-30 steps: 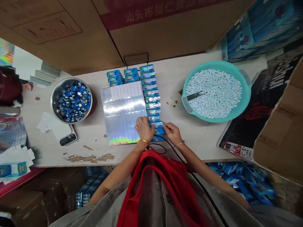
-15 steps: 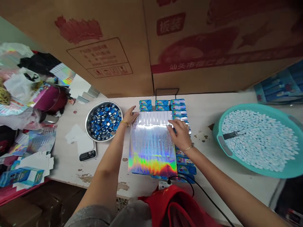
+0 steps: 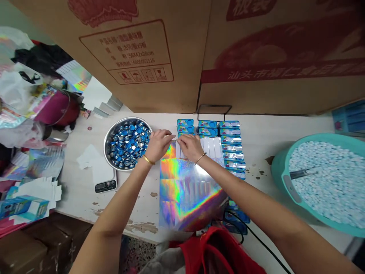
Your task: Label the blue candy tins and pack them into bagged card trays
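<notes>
A shiny holographic sheet (image 3: pixel 191 194) lies before me over rows of small blue packs, with pale strips (image 3: pixel 212 146) along its far end. At its far left corner, my left hand (image 3: pixel 159 144) is closed, thumb and fingers pinching the edge. Close beside it, my right hand (image 3: pixel 191 147) also pinches the far edge by the strips. The fingertips of both hands nearly meet. Blue packs (image 3: pixel 232 148) show past the sheet's right side, and more blue packs (image 3: pixel 208 124) stand beyond its far edge.
A steel bowl (image 3: pixel 107 160) of blue and silver caps stands left, by a digital scale (image 3: pixel 105 186). To the right is a turquoise tub (image 3: pixel 285 171) of pale small pieces with a scoop-like tool. Large cardboard boxes (image 3: pixel 137 95) wall off the back. A black cable (image 3: pixel 262 239) crosses the front right.
My right hand has moved left from the sheet's right edge to its far left part. My left hand has closed at the corner. The sheet's near end has shifted, and the view has turned slightly.
</notes>
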A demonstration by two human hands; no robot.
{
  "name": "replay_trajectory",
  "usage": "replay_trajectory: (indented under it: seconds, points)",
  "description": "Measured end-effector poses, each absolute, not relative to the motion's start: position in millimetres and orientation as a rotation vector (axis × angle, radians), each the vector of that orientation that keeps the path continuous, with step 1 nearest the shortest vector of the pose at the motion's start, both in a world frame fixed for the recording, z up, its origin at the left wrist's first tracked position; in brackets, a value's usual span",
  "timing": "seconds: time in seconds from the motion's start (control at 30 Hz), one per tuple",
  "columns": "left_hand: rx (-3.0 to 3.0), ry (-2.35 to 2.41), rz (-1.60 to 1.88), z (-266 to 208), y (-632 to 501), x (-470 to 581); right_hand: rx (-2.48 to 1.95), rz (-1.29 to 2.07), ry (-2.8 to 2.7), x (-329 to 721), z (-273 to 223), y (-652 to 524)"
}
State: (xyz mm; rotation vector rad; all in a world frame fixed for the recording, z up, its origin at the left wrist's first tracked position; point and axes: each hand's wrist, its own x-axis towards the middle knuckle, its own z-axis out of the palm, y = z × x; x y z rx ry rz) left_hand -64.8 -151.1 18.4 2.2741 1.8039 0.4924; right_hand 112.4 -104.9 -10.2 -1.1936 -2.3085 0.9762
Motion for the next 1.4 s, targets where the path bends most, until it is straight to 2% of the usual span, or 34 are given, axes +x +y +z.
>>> replay_trajectory:
  seconds: [0.13, 0.37, 0.6, 0.77, 1.03, 1.23, 1.4]
  points:
    - [2.506, 1.817, 0.374, 16.2, -157.7, -51.5, -1.233, 1.044, -2.231, 112.4, -11.4, -96.5]
    - [2.461, 1.858, 0.357, 2.7, -173.8, -45.3, -1.222, 1.084, -2.246, 109.6, -11.9, -93.0]
    - [2.351, 1.817, 0.634, 16.5, -205.6, -32.2, -1.324, 0.919, -2.271, 111.6, -19.6, -89.9]
    - [1.962, 1.932, 1.023, 32.3, -197.8, -39.3, -1.342, 0.835, -2.301, 114.8, -18.9, -84.7]
    - [2.176, 1.831, 0.499, 3.0, -146.1, -56.8, -1.315, 0.884, -2.34, 109.0, -7.3, -88.8]
    - [2.197, 1.883, 0.628, -8.9, -159.1, -50.5, -1.314, 0.929, -2.286, 110.5, -16.8, -83.6]
    - [2.193, 1.898, 0.769, 8.9, -188.6, -45.5, -1.385, 0.901, -2.367, 110.4, -25.6, -79.4]
